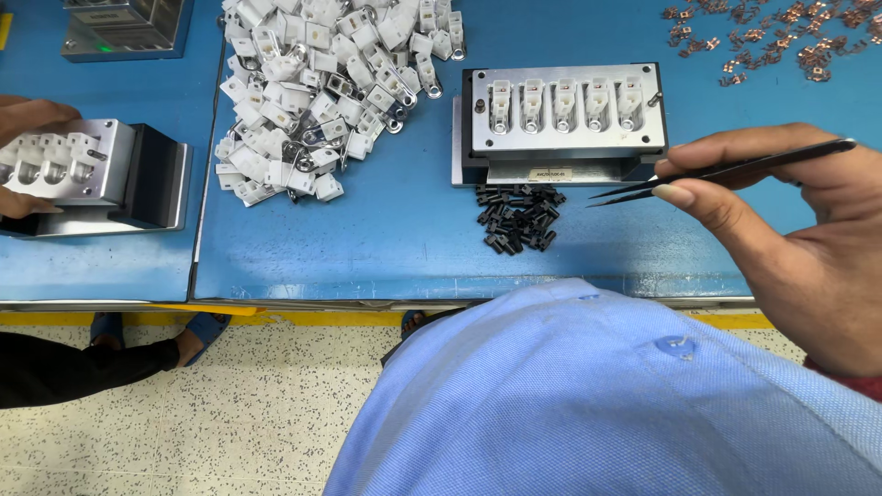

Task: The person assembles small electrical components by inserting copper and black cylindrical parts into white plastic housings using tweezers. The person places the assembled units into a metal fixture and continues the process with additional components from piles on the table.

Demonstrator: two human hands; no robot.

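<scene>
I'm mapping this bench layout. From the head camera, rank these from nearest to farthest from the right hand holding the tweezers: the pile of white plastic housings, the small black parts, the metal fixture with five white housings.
1. Small black parts: left of the right hand, just off the tweezers' tips.
2. Metal fixture: up-left, behind the black parts.
3. Pile of white plastic housings: far left, top.
</scene>
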